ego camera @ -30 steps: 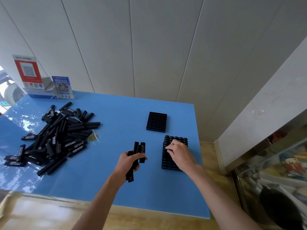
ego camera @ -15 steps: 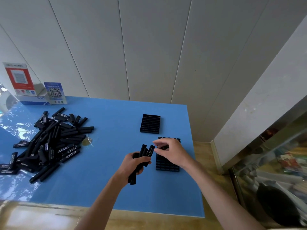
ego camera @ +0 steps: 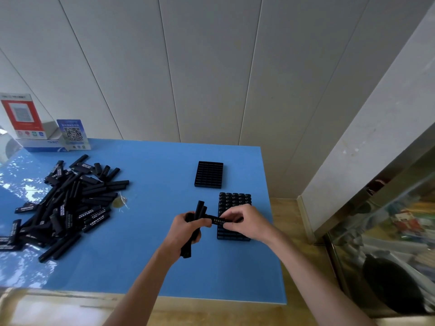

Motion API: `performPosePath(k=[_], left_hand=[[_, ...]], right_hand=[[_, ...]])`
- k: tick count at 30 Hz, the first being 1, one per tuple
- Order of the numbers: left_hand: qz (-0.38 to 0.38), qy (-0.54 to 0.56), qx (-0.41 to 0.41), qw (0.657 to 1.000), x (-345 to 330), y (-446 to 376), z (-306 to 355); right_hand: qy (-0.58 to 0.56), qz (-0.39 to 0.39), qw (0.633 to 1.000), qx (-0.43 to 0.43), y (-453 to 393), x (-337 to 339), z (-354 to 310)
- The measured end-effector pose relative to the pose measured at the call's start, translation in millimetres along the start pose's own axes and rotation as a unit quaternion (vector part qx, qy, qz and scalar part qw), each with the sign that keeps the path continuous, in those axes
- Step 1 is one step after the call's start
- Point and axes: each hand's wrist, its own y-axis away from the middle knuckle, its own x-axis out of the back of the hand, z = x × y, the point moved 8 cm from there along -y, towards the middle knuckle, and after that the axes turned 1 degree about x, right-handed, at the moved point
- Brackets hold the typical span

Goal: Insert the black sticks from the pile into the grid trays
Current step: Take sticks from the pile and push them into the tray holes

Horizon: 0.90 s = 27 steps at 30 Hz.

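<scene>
- Risk, as I judge it: my right hand (ego camera: 244,222) holds the stick (ego camera: 217,219) sideways over the near tray (ego camera: 233,236), so I must turn it upright; if it goes in tilted it could catch on a cell wall or knock the sticks standing in the far rows.
- My left hand (ego camera: 186,229) could drop one from the bundle (ego camera: 195,229) as the stick comes away.
- Right fingers are pinching one end of the stick; its other end touches the bundle.
- Left fingers are curled tight round the bundle.
- The pile (ego camera: 63,203) lies well apart to the left; the far tray (ego camera: 209,174) holds none.
</scene>
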Motion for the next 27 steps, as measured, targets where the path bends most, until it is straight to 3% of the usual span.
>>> performPosePath(k=[7,15,27], left_hand=[[-0.012,-0.002,-0.002,1.000,-6,-1,-2],[0.052,0.076,0.065,0.994,27,-1,-22],[0.062,0.097,0.076,0.990,38,0,-26]], right_hand=[[0.005,0.012,1.000,-0.003,-2,-1,-6],[0.001,0.098,0.995,-0.030,3,20,20],[0.156,0.161,0.974,0.008,-3,24,21]])
